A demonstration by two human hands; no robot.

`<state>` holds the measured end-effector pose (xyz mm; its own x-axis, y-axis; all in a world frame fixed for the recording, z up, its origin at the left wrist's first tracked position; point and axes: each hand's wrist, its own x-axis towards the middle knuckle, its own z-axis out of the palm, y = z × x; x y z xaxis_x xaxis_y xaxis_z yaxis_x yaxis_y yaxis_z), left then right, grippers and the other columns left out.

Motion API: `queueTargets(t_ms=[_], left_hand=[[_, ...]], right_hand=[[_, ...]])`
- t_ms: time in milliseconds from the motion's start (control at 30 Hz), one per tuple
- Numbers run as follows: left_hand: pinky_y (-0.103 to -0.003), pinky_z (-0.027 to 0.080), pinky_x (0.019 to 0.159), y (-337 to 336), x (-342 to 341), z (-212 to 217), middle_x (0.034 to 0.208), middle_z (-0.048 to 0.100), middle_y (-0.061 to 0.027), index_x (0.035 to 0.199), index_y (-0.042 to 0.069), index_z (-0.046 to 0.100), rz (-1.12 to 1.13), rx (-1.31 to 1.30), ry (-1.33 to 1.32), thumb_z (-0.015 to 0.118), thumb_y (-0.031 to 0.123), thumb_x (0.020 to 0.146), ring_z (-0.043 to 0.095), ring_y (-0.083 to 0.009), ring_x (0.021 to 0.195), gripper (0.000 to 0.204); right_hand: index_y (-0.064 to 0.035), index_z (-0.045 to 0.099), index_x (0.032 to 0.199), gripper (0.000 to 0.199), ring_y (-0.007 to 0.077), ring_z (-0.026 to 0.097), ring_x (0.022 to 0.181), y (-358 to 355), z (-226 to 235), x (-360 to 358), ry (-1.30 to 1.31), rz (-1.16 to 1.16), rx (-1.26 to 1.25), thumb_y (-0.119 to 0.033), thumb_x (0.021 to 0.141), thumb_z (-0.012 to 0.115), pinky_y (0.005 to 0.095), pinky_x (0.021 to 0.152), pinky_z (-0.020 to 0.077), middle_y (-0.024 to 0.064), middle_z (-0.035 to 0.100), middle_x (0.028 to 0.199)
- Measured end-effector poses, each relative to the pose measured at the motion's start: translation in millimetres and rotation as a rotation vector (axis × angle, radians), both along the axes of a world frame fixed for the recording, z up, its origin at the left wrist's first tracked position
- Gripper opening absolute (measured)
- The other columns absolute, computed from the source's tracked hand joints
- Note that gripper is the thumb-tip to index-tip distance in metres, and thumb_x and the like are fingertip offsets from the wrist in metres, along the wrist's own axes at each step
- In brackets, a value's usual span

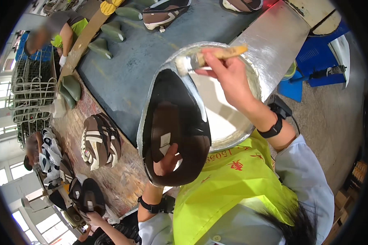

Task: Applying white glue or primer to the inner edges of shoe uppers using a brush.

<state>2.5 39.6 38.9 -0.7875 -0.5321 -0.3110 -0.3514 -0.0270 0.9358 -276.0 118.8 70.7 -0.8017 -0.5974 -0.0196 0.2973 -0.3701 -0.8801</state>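
My left hand (167, 161) grips a dark brown shoe (188, 141) by its lower end, with some fingers hidden. Inside it I see a brown lining with a white label, and a whitish wet streak runs along its upper right edge. Pinched in my right hand (233, 79) is a flat paintbrush (196, 60) with a wooden handle. Its white-coated bristles touch or hover just over the shoe's upper end. Behind and to the right of the shoe, a round metal basin (254, 81) holds white liquid (216, 110).
Dark green shoe lasts (100, 48) and brown shoes (163, 15) rest on the grey belt (126, 77). More brown striped shoes (100, 143) stand on the worn bench (124, 183) at left. A co-worker's hand (95, 218) holds a dark shoe. Other people are farther left. A blue bin (321, 53) stands right.
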Motion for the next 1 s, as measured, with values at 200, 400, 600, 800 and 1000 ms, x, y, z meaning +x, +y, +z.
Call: queueTargets(t_ms=[200,400,600,800,1000], left_hand=[[-0.034,0.054,0.069,-18.3,-33.6,11.2,0.102,0.061,-0.0039,0.117,0.010,0.051,0.400,0.570,0.095,0.058,0.003,0.087,0.062,-0.0205,0.086,0.031],[-0.029,0.050,0.076,-23.9,-43.8,14.3,0.104,0.059,-0.0016,0.124,0.011,0.048,0.442,0.315,0.109,0.061,0.022,0.089,0.059,-0.0154,0.091,0.040],[-0.030,0.049,0.088,-40.3,-24.6,-18.5,0.116,0.057,-0.0098,0.122,0.002,0.048,0.585,0.307,0.189,0.057,0.019,0.090,0.057,-0.0168,0.103,0.037],[-0.035,0.046,0.093,-33.0,-43.5,-8.0,0.122,0.052,-0.0135,0.130,0.002,0.040,0.411,-0.124,-0.157,0.031,0.038,0.097,0.055,-0.0236,0.107,0.049],[-0.038,0.043,0.097,-33.6,-51.4,-16.4,0.123,0.053,-0.0098,0.130,0.007,0.043,0.567,0.227,0.063,0.033,0.042,0.093,0.054,-0.0247,0.109,0.052]], right_hand=[[0.0079,0.056,0.105,0.027,0.0162,0.062,0.081,39.1,-36.9,51.6,-0.542,0.078,0.162,-0.016,0.092,0.055,0.0287,0.078,0.0548,0.0110,0.060,0.095],[0.0063,0.057,0.103,0.025,0.0126,0.060,0.077,53.7,-38.2,64.6,-0.246,0.251,0.294,-0.015,0.092,0.055,0.0259,0.074,0.0531,0.0074,0.061,0.089],[0.0032,0.059,0.097,0.016,0.0190,0.061,0.070,40.0,-28.7,41.1,0.425,0.162,0.437,-0.010,0.088,0.057,0.0280,0.064,0.0493,0.0134,0.063,0.087],[0.0040,0.059,0.091,0.013,0.0299,0.063,0.073,50.1,-63.5,29.2,0.761,0.255,0.839,-0.008,0.085,0.059,0.0337,0.064,0.0484,0.0184,0.062,0.086],[0.0019,0.060,0.094,0.013,0.0254,0.063,0.078,42.4,-11.9,35.7,0.612,0.065,0.277,0.003,0.081,0.059,0.0304,0.070,0.0502,0.0120,0.061,0.092]])
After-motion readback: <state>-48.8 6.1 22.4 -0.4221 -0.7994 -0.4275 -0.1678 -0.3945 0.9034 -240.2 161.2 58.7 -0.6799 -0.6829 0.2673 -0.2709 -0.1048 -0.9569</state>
